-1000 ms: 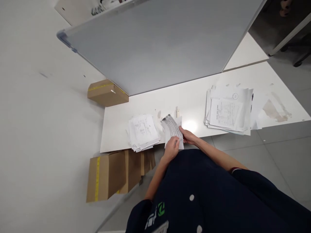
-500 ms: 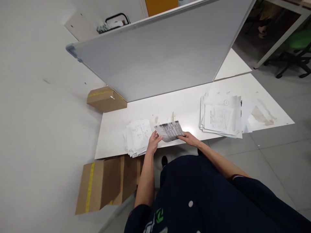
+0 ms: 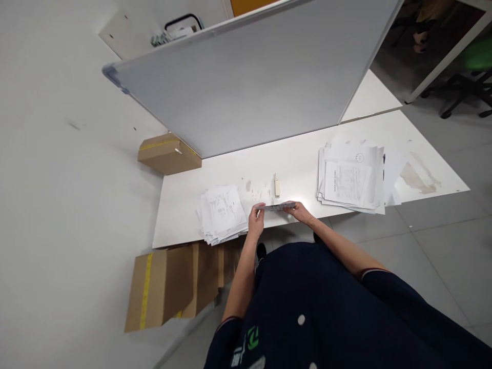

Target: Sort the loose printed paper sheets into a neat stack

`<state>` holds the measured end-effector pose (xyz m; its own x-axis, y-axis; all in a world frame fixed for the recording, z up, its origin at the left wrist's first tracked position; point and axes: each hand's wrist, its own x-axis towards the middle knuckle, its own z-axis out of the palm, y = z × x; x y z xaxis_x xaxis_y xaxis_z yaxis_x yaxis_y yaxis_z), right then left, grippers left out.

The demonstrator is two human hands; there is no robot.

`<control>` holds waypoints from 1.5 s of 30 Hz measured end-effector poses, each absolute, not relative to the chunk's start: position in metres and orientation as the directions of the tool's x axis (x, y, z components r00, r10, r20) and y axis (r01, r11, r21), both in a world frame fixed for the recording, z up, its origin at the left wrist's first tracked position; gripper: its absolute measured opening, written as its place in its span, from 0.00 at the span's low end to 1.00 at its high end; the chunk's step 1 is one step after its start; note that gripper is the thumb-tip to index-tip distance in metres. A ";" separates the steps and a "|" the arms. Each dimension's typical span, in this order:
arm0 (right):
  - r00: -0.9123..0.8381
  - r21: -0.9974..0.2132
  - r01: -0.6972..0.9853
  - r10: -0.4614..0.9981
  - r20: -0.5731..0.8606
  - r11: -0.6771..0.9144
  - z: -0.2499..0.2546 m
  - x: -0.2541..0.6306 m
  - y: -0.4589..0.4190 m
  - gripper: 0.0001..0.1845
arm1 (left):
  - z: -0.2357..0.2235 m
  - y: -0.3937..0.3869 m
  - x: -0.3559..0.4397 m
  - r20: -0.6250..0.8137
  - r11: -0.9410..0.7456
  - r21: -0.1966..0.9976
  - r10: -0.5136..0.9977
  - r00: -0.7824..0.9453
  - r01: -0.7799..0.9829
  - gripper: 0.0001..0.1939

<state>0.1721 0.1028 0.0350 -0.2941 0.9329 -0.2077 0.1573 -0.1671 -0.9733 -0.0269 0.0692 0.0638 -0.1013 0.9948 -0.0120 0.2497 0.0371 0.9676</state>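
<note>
Both my hands hold a folded printed paper [image 3: 277,206] just above the near edge of the white table [image 3: 180,215]. My left hand [image 3: 256,220] pinches its left end and my right hand [image 3: 302,211] grips its right end. The paper is seen almost edge-on, lying flat. A messy pile of small folded papers [image 3: 222,212] lies on the table just left of my left hand. A larger stack of printed sheets [image 3: 351,177] lies to the right. A small pale object [image 3: 277,185] rests on the table behind the held paper.
A large grey whiteboard [image 3: 249,77] leans over the table's far side. A cardboard box [image 3: 169,152] sits at the table's far left corner, and flattened cardboard boxes [image 3: 172,287] stand on the floor below the near left. Chairs and a table leg are at the far right.
The printed paper was upright and open in my hands; it has since been turned and flattened to a thin folded strip. My left hand moved out to its left end.
</note>
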 end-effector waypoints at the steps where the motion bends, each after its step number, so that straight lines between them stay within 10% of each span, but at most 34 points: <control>1: -0.286 -0.972 0.163 0.934 -0.212 -0.171 0.034 0.172 0.103 0.12 | 0.063 0.069 -0.026 -0.010 0.037 0.962 0.995 -0.101 0.271 0.13; 20: -0.266 -0.949 0.210 0.920 -0.288 -0.237 0.045 0.178 0.100 0.08 | 0.055 0.065 -0.024 -0.098 0.161 0.936 0.974 -0.206 0.313 0.10; 32: -0.146 -0.754 0.106 0.740 -0.657 -0.648 0.018 0.222 0.065 0.12 | 0.025 0.057 0.003 -0.395 0.426 0.872 0.903 -0.169 0.240 0.20; 45: -0.072 -0.646 -0.053 0.648 -0.759 -0.762 -0.010 0.222 0.068 0.11 | 0.015 0.109 0.005 -0.313 0.314 0.844 0.947 -0.077 0.435 0.20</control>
<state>0.2219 0.0683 -0.0105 -0.0717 0.6477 -0.7586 -0.0527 -0.7619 -0.6455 0.0054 0.1087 0.0153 -0.0771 0.9467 -0.3128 0.4348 0.3143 0.8439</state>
